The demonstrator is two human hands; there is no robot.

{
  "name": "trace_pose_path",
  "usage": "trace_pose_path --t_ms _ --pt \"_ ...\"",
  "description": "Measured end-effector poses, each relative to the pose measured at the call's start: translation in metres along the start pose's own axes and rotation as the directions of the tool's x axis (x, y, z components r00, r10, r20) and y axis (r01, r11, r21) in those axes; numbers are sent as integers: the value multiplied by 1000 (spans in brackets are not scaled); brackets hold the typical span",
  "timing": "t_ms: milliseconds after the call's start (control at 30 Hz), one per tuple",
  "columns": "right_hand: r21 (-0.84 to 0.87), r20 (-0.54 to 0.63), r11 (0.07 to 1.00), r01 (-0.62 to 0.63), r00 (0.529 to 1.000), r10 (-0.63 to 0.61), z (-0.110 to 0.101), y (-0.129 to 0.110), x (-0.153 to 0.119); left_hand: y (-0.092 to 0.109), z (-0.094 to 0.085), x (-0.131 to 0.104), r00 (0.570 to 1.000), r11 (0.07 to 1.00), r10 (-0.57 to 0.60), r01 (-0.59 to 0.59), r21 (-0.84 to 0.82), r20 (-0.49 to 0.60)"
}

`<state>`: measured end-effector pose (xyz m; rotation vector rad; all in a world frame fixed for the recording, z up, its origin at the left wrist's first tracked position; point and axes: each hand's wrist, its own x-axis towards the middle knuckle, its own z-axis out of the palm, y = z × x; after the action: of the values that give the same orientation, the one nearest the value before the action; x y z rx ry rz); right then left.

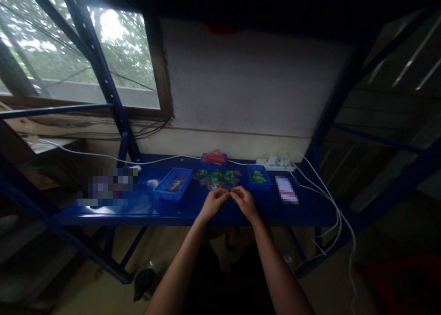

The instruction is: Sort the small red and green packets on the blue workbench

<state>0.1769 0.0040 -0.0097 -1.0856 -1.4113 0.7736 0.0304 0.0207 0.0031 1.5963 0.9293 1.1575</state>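
Note:
My left hand [216, 200] and my right hand [243, 201] meet above the front part of the blue table [138, 214]. Both have their fingers pinched together, the tips almost touching; whatever lies between them is too small to make out. Just beyond my fingers is a spread of small clear and green plastic packets [220, 177]. To the left stands a blue tray [164, 193] with some clear packets inside. A second blue tray [264, 186], on the right, holds green packets [258, 176]. Behind the pile, red plastic bags [215, 157] fill a third blue tray [206, 166].
A white power strip [275, 163] with plugs lies at the back right, its white cables [330, 197] hanging over the table's right side. A blurred-out phone-like object [286, 189] lies near it. Pixelated items [108, 186] cover the left end. Blue posts [119, 108] frame the table.

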Motion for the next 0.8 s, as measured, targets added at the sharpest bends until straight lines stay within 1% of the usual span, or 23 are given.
trace_pose_path --t_ms 167,267,400,467,567,633,700,800 --pt "-23 5 1000 11 1000 -11 0 2 1 -1 0 0 1000 998 -23 24 -61 21" --pt "-28 6 1000 12 1000 -11 0 0 1 -2 0 1 999 997 -31 32 -66 24" --pt "-71 -66 997 37 997 -42 0 -2 1 -4 0 1 1000 999 -10 10 -48 3" --pt "-74 -81 997 20 996 -26 -1 -1 0 -4 1 2 1000 999 -6 5 -45 -30" --pt "-14 -71 999 -35 997 34 -2 0 0 -4 2 3 995 997 -17 9 -79 -102" --pt "43 -72 997 -61 995 64 -1 0 0 -3 3 4 991 996 -19 7 -91 -130" --pt "77 -62 995 -68 995 73 -1 -1 -1 -1 2 4 993 997 -23 13 -81 -119" --pt "77 -33 996 -50 998 53 0 -3 -1 3 1 2 995 993 -67 59 -104 -77"
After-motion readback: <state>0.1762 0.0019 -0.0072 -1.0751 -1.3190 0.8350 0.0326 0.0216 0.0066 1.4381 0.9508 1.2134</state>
